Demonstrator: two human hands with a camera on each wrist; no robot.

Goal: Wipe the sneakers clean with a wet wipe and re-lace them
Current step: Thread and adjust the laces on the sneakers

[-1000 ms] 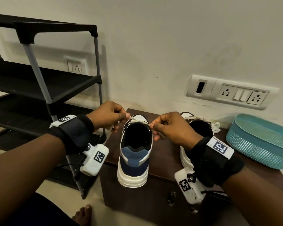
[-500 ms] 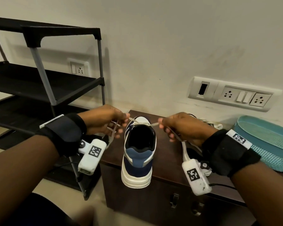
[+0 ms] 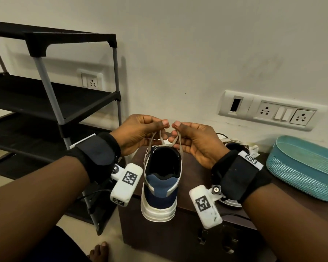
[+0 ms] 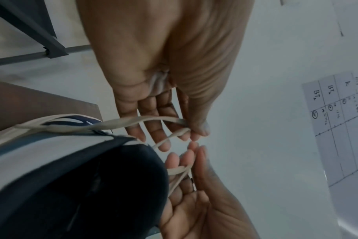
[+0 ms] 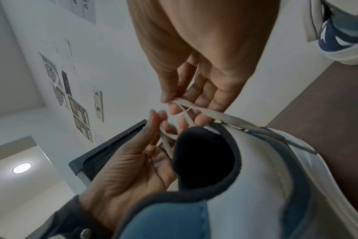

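Note:
A white and navy sneaker [image 3: 160,186] stands on the dark brown table [image 3: 197,233], heel toward me. Both hands hover close together just above its opening. My left hand [image 3: 162,127] pinches a loop of the beige lace [image 3: 153,138] between thumb and forefinger. My right hand [image 3: 175,129] pinches the other lace loop [image 3: 178,140] the same way. The left wrist view shows the left hand [image 4: 191,129] gripping lace strands [image 4: 133,122] that run down to the sneaker [image 4: 71,177]. In the right wrist view the right hand [image 5: 169,102] pinches its lace [image 5: 215,114]. The second sneaker [image 3: 233,146] sits behind my right hand, mostly hidden.
A teal plastic basket [image 3: 303,167] stands on the table at the right. A crumpled white piece [image 3: 254,149] lies by the second sneaker. A black shoe rack [image 3: 45,103] stands to the left, against the wall. A socket panel [image 3: 269,110] is on the wall behind.
Both hands have risen from either side of the sneaker's tongue and come together above it. The lace ends, earlier pulled out sideways, are now held up as loops.

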